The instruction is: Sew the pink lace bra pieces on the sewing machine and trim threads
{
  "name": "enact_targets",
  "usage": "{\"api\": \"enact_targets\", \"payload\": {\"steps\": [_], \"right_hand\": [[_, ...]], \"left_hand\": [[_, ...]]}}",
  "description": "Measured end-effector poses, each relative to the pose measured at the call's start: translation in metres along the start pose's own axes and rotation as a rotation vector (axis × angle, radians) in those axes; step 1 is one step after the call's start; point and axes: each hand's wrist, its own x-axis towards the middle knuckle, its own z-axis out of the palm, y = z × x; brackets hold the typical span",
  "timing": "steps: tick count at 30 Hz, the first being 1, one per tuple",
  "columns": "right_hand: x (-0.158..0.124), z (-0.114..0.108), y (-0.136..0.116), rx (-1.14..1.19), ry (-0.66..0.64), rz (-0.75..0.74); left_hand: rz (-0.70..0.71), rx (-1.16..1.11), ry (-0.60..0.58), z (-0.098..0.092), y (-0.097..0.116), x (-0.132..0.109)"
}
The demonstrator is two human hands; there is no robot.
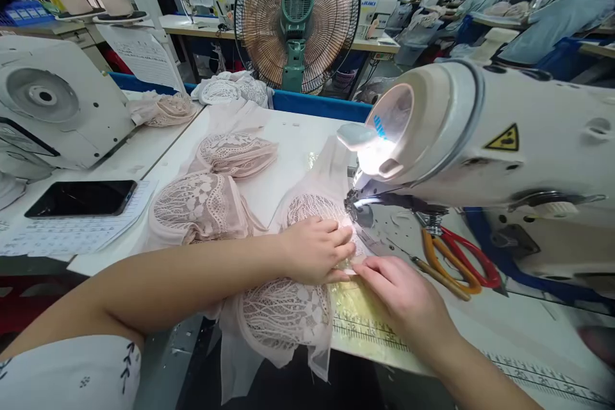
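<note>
A pale pink lace bra piece [288, 311] lies under the presser foot [356, 213] of a white sewing machine [500, 141]. My left hand [314, 250] rests flat on the lace just left of the needle, fingers stretched out and pressing the fabric down. Close by, my right hand [401, 288] lies at the fabric's near edge in front of the foot, fingertips pressed on it. The two hands almost touch. A yellow ruler strip [369, 327] is stuck on the table beneath the lace.
Finished lace cups [202, 205] pile at the left. Red and orange scissors [456, 259] lie right of the needle. A black phone [81, 198] rests on paper sheets. A green standing fan [296, 19] and another machine [52, 102] stand behind; other people work at the far right.
</note>
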Motion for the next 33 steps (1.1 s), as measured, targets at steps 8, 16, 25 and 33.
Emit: {"api": "enact_targets", "payload": {"steps": [8, 16, 25, 33], "right_hand": [[0.010, 0.003, 0.007, -0.003, -0.014, 0.066], [0.011, 0.007, 0.006, 0.024, 0.036, 0.012], [0.014, 0.006, 0.006, 0.020, 0.028, 0.017], [0.028, 0.001, 0.004, -0.085, -0.094, 0.039]], "left_hand": [[0.026, 0.009, -0.001, 0.000, -0.018, 0.005], [0.188, 0.071, 0.046, -0.002, -0.039, 0.010], [0.193, 0.025, -0.024, 0.001, -0.047, 0.016], [0.177, 0.044, -0.138, -0.008, -0.060, 0.025]]}}
